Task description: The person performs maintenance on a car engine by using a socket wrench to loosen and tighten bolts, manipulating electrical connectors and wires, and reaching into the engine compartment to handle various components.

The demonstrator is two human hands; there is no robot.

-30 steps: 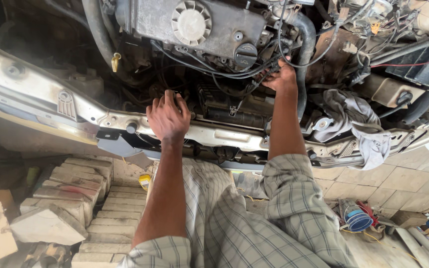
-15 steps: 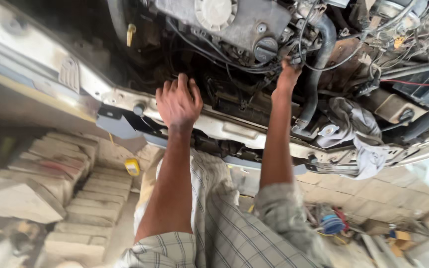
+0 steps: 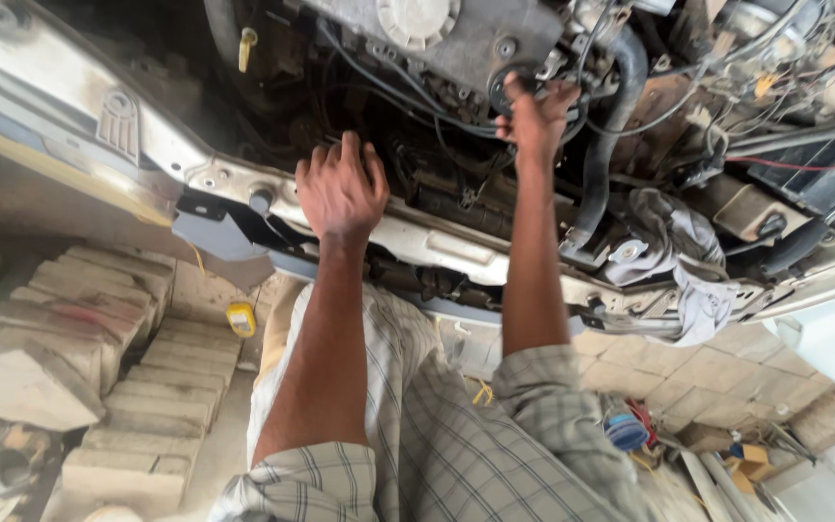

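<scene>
Open engine bay seen from above, left to right. Stacked paving blocks (image 3: 99,338) and a small yellow container (image 3: 241,318) lie on the ground well below and left of the fingers. The left hand (image 3: 340,190) rests on the pale front crossmember (image 3: 437,246), fingers (image 3: 350,155) spread and gripping nothing, tips pointing into the dark gap behind it. The right hand (image 3: 536,121) reaches deeper, fingers curled around a round black cap (image 3: 512,85) on the grey engine housing (image 3: 466,39), amid loose black wires (image 3: 388,97). A thick black hose (image 3: 611,135) runs just right of these fingers; a grey rag (image 3: 674,251) lies below it. Likely risk: the wires beside the right fingers may snag or pull loose, and greasy fingers may slip off the cap.
</scene>
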